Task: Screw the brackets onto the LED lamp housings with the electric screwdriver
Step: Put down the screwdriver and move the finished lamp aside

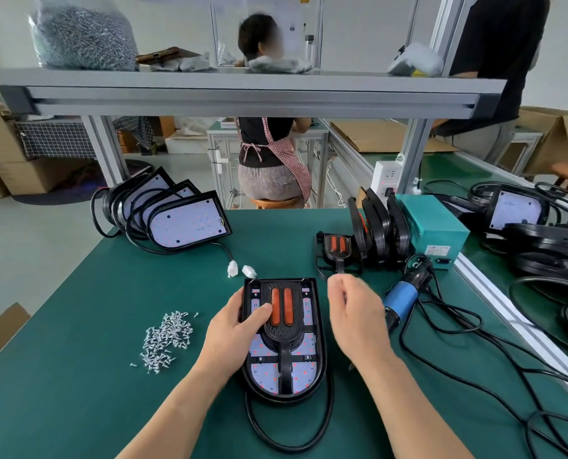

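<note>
While left hand grips the one lamp housing at centre of table, thumb on its single bracket, fingers round the housing's left edge, right hand hovers just right of it, fingers loosely curled, holding nothing. One electric screwdriver lies right of that hand, apart. Three housings lean back left. Loose screws piled left of housing, too many to count. On shelf: clear bag full of screws.

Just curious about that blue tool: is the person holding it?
No, the electric screwdriver lies untouched on the green mat, beside the right hand.
</note>
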